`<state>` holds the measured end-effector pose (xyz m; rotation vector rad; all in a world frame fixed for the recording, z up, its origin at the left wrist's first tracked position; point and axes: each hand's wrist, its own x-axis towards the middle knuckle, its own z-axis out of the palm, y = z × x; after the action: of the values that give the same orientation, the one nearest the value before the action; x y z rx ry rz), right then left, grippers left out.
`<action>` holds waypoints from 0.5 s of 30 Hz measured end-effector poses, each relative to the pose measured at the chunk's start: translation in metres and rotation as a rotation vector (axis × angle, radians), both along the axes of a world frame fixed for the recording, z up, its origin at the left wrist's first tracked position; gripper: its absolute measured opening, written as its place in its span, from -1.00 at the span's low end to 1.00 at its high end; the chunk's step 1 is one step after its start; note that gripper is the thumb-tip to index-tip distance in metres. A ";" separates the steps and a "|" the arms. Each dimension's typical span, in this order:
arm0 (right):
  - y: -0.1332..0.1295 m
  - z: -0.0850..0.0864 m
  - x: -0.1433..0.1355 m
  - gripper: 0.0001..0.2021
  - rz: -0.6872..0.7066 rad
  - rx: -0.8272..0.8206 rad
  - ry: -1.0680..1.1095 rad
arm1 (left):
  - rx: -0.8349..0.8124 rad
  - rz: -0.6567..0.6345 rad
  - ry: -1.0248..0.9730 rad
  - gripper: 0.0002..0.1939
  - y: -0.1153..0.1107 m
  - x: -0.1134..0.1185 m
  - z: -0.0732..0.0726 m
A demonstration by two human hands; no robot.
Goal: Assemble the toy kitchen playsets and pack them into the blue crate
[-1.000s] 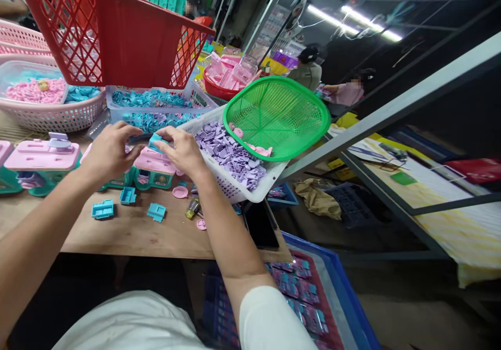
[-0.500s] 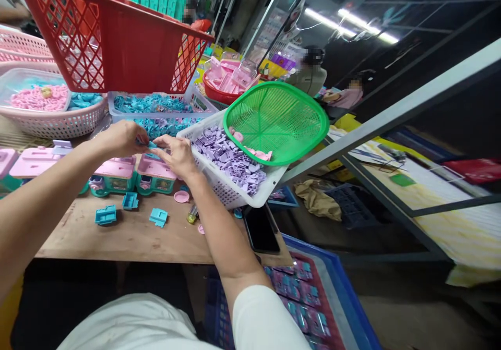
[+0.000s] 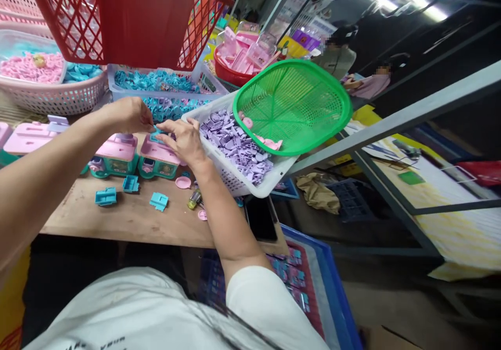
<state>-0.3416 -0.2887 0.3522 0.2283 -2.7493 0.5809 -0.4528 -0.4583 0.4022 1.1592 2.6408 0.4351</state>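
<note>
Above the right-hand pink-topped teal toy, my left hand and my right hand meet with fingers closed on a small blue part, which their fingertips partly cover. More toys with pink tops stand in a row to the left, among them one with a lilac piece. On the brown table in front lie a blue box-like part, a smaller blue part, a flat blue part and a pink oval piece.
A white basket of lilac parts holds up a tilted green basket. Behind stand a red basket and a tub of blue parts. A screwdriver and black phone lie at right. Two people sit farther back.
The view has shifted, so the table things appear slightly higher. Both hands stay together over the same toy, and my right hand's fingers are a little more spread at the small blue part.
</note>
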 end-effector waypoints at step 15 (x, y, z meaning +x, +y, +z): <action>-0.037 -0.010 0.120 -0.76 0.095 0.006 -0.033 | 0.084 -0.058 0.541 -0.59 -0.024 0.078 0.013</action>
<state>-0.2214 -0.3261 0.3421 0.3559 -2.7847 0.6066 -0.3751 -0.4820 0.4154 1.5608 3.0460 0.2477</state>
